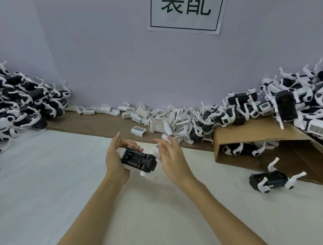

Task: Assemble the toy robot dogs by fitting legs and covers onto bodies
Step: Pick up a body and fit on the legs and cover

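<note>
Head view. Left hand grips a toy dog body from its left end, fingers curled over the top edge, holding it just above the white bench. Right hand hovers just beside the body's right end, fingers spread and relaxed, holding nothing.

Progress, judged: well along in bulk. A big pile of dogs with legs on lies at far left, another heap at right over a cardboard box; one legged dog lies alone on the bench. Loose white covers are strewn along the back wall, so covers remain to fit.

Held body: black, underside up, open rectangular recess showing, white pieces at both ends. Whether all its legs are seated I cannot tell. Recess appears uncovered; cover likely the next part.
</note>
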### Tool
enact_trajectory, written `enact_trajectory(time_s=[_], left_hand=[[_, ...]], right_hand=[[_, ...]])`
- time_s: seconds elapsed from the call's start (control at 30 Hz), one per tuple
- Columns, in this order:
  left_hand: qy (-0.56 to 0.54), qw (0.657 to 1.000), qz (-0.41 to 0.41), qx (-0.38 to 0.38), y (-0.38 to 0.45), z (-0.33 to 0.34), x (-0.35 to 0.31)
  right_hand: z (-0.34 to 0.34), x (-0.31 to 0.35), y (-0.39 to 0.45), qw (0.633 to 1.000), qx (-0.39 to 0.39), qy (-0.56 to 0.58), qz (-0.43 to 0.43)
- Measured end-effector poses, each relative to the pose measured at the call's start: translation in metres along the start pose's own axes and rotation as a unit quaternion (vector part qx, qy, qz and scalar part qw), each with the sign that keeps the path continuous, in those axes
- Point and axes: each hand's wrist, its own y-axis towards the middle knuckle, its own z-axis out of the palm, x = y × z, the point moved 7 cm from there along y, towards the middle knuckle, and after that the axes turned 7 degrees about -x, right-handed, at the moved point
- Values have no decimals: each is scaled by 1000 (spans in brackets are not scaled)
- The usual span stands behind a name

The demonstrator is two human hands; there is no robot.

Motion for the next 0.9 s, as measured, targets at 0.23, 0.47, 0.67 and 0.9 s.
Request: enact_trajectory(time_s=[0.23,0.47,0.67,0.9], left_hand=[[19,1000,9,-22,2,-8,-8],[54,999,1,-1,-3,0,-4],[29,999,-16,10,-19,14,-2],[88,995,-40,13,-39,33,15]], right_hand=[[19,-39,34,951,113,-284,-35],[-7,-25,10,951,-1,-260,-170],[-58,-30,-23,993,-77,-28,-89],[-74,-51,-60,946,-84,298,93]])
